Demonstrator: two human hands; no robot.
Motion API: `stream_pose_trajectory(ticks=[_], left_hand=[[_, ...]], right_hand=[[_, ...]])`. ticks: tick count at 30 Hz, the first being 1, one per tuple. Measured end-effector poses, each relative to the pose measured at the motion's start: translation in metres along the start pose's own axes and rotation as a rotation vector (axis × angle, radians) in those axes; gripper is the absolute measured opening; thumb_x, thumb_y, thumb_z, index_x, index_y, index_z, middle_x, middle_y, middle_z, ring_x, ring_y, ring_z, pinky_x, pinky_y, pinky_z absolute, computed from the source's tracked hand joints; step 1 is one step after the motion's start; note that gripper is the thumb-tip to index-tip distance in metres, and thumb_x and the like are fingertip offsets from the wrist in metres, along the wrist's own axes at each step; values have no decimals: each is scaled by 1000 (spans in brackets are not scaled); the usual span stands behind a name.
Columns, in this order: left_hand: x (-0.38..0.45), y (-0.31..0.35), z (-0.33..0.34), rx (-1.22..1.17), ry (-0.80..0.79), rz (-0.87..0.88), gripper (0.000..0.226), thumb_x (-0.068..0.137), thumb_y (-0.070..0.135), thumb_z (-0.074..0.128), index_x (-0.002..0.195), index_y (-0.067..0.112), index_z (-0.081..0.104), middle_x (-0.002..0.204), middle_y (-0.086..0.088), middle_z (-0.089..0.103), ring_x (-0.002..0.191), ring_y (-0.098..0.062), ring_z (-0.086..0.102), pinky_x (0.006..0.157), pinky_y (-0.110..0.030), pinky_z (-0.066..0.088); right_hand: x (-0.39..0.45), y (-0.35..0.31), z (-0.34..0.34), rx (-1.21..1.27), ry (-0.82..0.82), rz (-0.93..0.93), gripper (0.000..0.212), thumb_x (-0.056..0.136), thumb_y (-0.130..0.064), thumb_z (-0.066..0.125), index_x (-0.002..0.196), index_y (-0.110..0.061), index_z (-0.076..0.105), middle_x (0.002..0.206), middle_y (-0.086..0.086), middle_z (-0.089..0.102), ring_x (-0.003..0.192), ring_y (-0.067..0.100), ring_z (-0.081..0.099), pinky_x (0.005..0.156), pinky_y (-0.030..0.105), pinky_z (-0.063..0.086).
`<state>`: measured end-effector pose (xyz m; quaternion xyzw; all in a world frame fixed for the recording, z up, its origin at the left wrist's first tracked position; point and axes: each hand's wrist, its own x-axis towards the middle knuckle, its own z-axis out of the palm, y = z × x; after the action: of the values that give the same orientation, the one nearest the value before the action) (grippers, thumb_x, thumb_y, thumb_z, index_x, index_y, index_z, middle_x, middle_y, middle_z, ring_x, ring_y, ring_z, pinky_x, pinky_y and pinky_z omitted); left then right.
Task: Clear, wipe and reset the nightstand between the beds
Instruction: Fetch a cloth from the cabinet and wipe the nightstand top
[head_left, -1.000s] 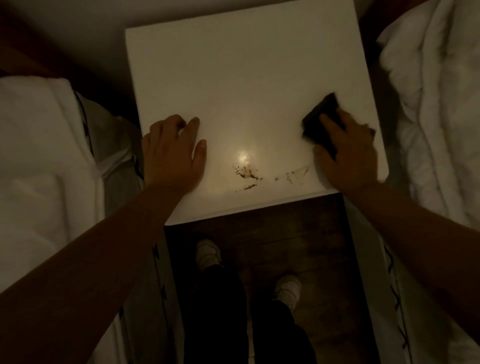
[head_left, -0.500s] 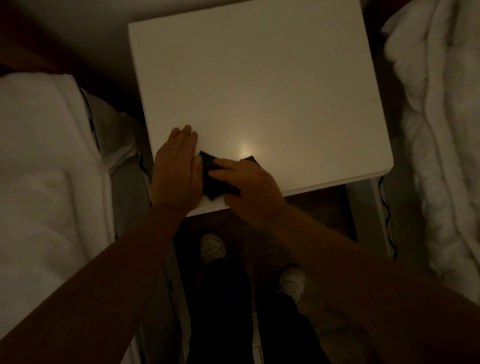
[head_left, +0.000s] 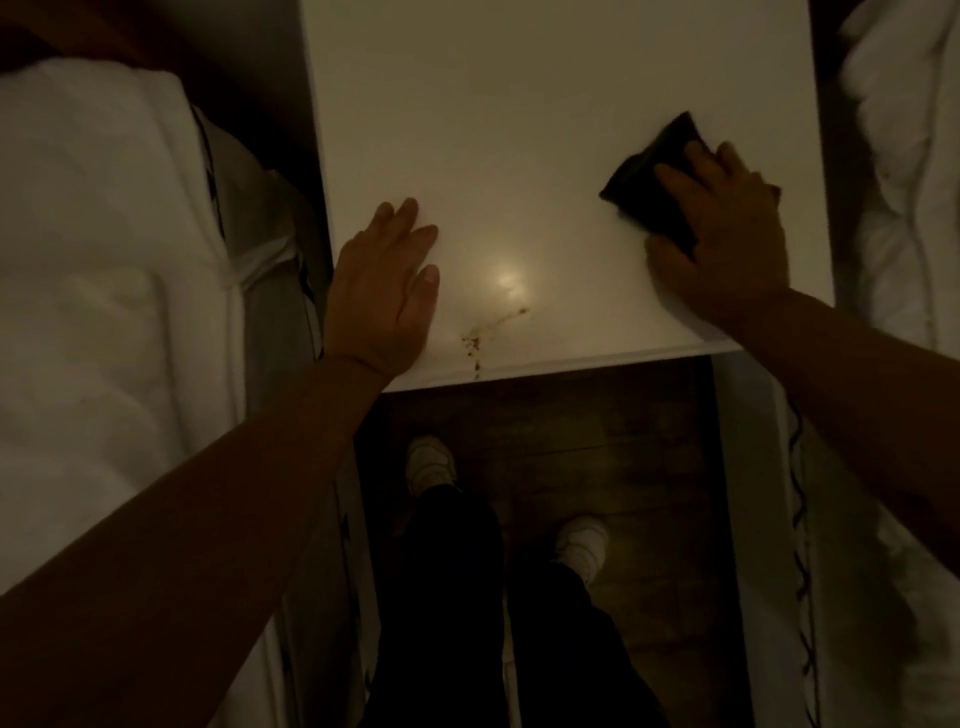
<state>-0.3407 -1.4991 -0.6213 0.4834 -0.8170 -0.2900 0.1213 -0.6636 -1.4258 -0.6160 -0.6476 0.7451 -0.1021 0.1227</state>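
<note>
Dim light falls on the white nightstand (head_left: 545, 130), standing between two beds. Right hand (head_left: 727, 234) presses a dark cloth (head_left: 649, 182) flat near the right edge, poised to wipe; left hand (head_left: 382, 296) lies flat, fingers straight, likely bracing. Brown crumbs (head_left: 475, 340) streak the front edge.

Worktop (head_left: 519, 104): far edge cut off by top of frame, back corners not visible. Dark cloth (head_left: 649, 182): near half hidden under right hand (head_left: 727, 234), its full shape can't be told; material unreadable in the low light. Right hand's fingertips blurred. Left hand (head_left: 382, 296) covers the worktop's near-left corner. Brown smear (head_left: 488, 327) near the front edge: too dim and small to say what it is. Both beds (head_left: 104, 260) cropped by the side edges. Legs cut off at bottom; shoes (head_left: 431, 462) dim, detail lost.
</note>
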Motion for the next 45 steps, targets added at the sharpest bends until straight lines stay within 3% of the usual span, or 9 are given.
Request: stream_pose_trajectory(ticks=[16, 19, 22, 24, 28, 31, 37, 42, 45], left_hand=[[-10, -1, -2, -51, 27, -57, 54, 99, 37, 26, 141, 7, 44, 155, -15, 27, 146, -30, 17, 118, -45, 9], [-18, 1, 3, 17, 52, -46, 53, 99, 34, 27, 141, 7, 44, 155, -15, 28, 145, -31, 19, 117, -45, 12], [-19, 3, 5, 66, 66, -47, 55, 98, 36, 25, 140, 7, 46, 153, -17, 31, 144, -33, 23, 116, -46, 15], [-19, 4, 6, 82, 71, -43, 58, 98, 39, 23, 140, 6, 45, 153, -18, 31, 143, -34, 23, 116, -45, 14], [-18, 2, 9, 138, 54, -50, 62, 97, 44, 20, 142, 8, 43, 154, -16, 29, 144, -31, 21, 116, -40, 11], [-17, 2, 9, 135, 56, -50, 66, 95, 47, 18, 142, 8, 43, 154, -16, 29, 144, -31, 21, 117, -40, 12], [-18, 3, 4, 111, 51, -45, 57, 97, 41, 35, 141, 6, 43, 154, -18, 29, 144, -32, 21, 118, -42, 14], [-18, 5, 1, 30, 29, -54, 71, 90, 55, 33, 139, 5, 45, 152, -18, 31, 144, -31, 22, 117, -38, 13], [-15, 4, -1, -94, 73, -87, 64, 90, 45, 42, 138, 2, 45, 150, -17, 36, 143, -30, 26, 116, -33, 14]], right_hand=[[-27, -153, 43, 216, -322, -628, 53, 86, -13, 56, 138, -14, 50, 146, 11, 44, 135, 31, 39, 110, 48, 26], [-47, -143, 31, 616, -270, -457, 49, 78, 0, 61, 127, -5, 59, 131, 13, 57, 119, 27, 56, 106, 40, 39], [-55, -108, 14, 882, -101, -8, 56, 75, 5, 57, 127, -15, 56, 126, 6, 58, 112, 11, 57, 104, 31, 44], [-53, -58, 2, 755, 33, 146, 55, 80, -4, 55, 133, -18, 52, 132, 9, 56, 118, 19, 55, 106, 36, 42], [-61, 48, -7, 53, 33, -38, 56, 86, -24, 41, 139, -8, 45, 147, 27, 34, 133, 49, 32, 110, 60, 25], [-71, 68, -1, -1, 105, 29, 55, 86, -25, 40, 140, -13, 44, 148, 23, 35, 134, 48, 30, 106, 64, 26], [-66, -17, 20, -27, 202, 401, 62, 82, -33, 36, 142, -21, 44, 151, 14, 36, 135, 35, 36, 107, 55, 27], [-63, -100, 49, 32, 251, 327, 55, 83, -35, 49, 137, -25, 51, 148, 11, 42, 131, 34, 41, 103, 50, 30], [-56, -150, 68, 34, 285, 265, 54, 80, -41, 52, 132, -27, 55, 144, 7, 47, 123, 33, 47, 98, 48, 32]])
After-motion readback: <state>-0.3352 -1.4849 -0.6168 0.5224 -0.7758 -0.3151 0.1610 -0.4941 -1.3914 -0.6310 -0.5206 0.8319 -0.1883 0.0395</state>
